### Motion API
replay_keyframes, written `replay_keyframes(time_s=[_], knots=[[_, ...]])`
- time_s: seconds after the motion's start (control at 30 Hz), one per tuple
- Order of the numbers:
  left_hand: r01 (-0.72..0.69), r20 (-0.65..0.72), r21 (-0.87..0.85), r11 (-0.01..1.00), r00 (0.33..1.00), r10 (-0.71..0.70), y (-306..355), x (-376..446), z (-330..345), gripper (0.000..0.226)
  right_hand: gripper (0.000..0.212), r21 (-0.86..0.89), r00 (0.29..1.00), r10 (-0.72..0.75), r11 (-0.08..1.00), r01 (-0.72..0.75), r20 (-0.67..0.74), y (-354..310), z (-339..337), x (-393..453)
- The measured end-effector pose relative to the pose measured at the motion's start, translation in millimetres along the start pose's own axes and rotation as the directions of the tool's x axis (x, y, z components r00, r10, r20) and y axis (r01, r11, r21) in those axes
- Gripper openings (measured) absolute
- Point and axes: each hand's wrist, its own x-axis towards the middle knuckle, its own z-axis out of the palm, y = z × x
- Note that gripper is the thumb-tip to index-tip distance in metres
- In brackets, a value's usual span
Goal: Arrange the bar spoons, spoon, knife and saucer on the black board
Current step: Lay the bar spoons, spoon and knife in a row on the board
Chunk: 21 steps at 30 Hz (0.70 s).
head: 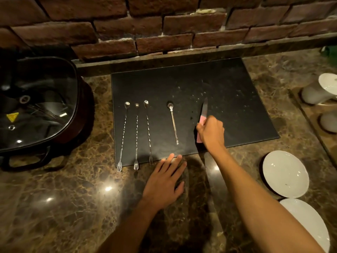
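A black board (228, 84) lies on the marble counter against the brick wall. Three long twisted bar spoons (123, 132) (136, 132) (148, 128) lie side by side on its left part, bowls pointing away, forked ends over the near edge. A shorter spoon (173, 121) lies to their right. My right hand (211, 133) is shut on the pink handle of a knife (204, 108), blade pointing away, resting on the board. My left hand (165, 181) lies flat and open on the counter at the board's near edge. A white saucer (285, 173) sits on the counter to the right.
A dark electric pot with a glass lid (36, 106) stands at the left. A second white plate (308, 221) lies near the bottom right. White cups (321, 90) sit on a wooden tray at the far right. A brick wall (164, 24) closes the back.
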Motion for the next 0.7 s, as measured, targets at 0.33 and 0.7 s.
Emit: replay_keyframes(time_s=[0.33,0.7], knots=[[0.019,-0.011,0.003,1.0,1.0,-0.019,0,-1,1,0.064,0.032,-0.072,0.998,-0.061,0.996,0.061,0.012,-16,21,17],[0.0,0.012,0.016,1.0,1.0,0.0,-2,1,-5,0.064,0.03,0.005,0.998,-0.066,0.998,0.066,0.009,1,9,3]])
